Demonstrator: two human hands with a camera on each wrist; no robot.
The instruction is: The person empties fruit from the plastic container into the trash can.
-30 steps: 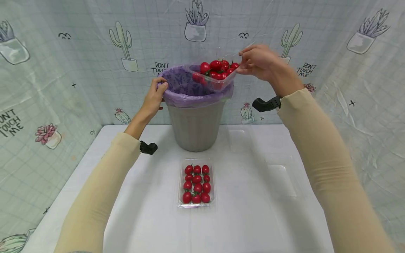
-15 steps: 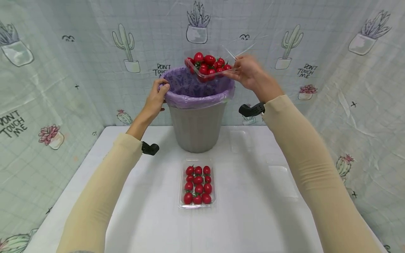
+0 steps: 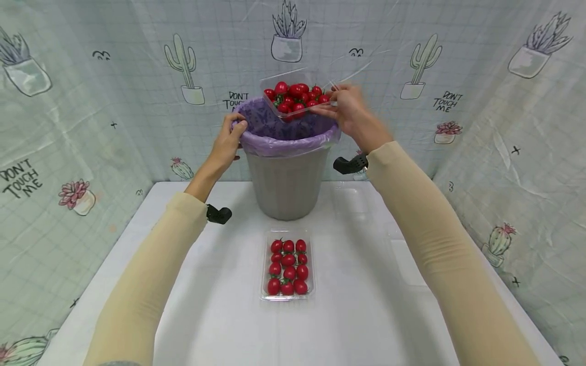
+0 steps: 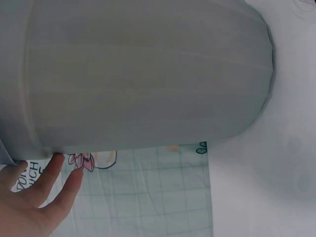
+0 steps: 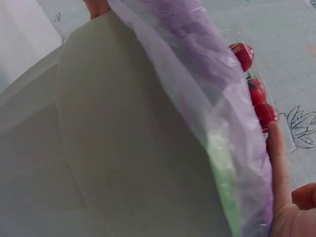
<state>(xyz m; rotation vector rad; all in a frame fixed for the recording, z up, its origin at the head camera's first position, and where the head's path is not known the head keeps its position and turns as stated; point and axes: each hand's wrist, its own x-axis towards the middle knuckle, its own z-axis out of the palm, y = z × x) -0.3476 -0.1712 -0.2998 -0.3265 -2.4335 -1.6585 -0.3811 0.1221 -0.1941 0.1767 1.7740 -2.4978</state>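
At the top centre of the frame, the right hand (image 3: 351,108) pinches a clear clamshell (image 3: 277,113) of cherry tomatoes (image 3: 296,96) over a grey bin (image 3: 286,185) — the left hand (image 3: 229,136) gripping the rim by its purple liner (image 3: 286,147). Lower centre, a second filled clamshell (image 3: 287,298) lies on the white table (image 3: 220,315).

Backdrop (image 3: 220,40): wrinkled pale grey-green sheeting, back and both sides, faintly gridded.
Printed: potted cacti (image 3: 185,71), succulents (image 3: 288,33), lettering (image 3: 447,100) "DON'T TOUCH ME".
Tabletop (image 3: 348,315): white.
Light: diffuse, casting soft shadows.
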